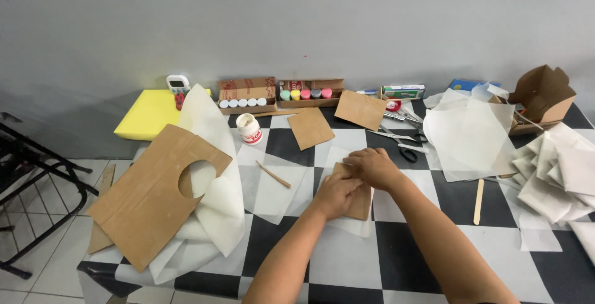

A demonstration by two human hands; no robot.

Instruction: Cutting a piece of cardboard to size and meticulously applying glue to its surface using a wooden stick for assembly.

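Table [347, 260] with a black-and-white chequered cover, pushed against a plain grey wall [310, 19]; pale tiled floor and a black metal frame [37, 180] to the left. Far edge: yellow foam block [145, 115], two open cardboard boxes of small paint pots [310, 94], a white glue bottle [249, 128]. Large cardboard sheet with a round hole [155, 195] lies over white tissue paper at the left edge. Two loose cardboard squares [310, 128], scissors [403, 149], a thin wooden stick [273, 174], a flat wooden spatula [478, 201], more tissue sheets [468, 136] and an open box [545, 96] to the right. Both forearms reach in from the bottom edge, converging mid-table. Left hand [334, 193] presses flat on a small cardboard piece [359, 202], fingers curled at its edge. Right hand [374, 167] lies just above, overlapping the left, fingers bent down onto the same piece's upper edge. The piece rests on a translucent paper sheet, near the table's middle.
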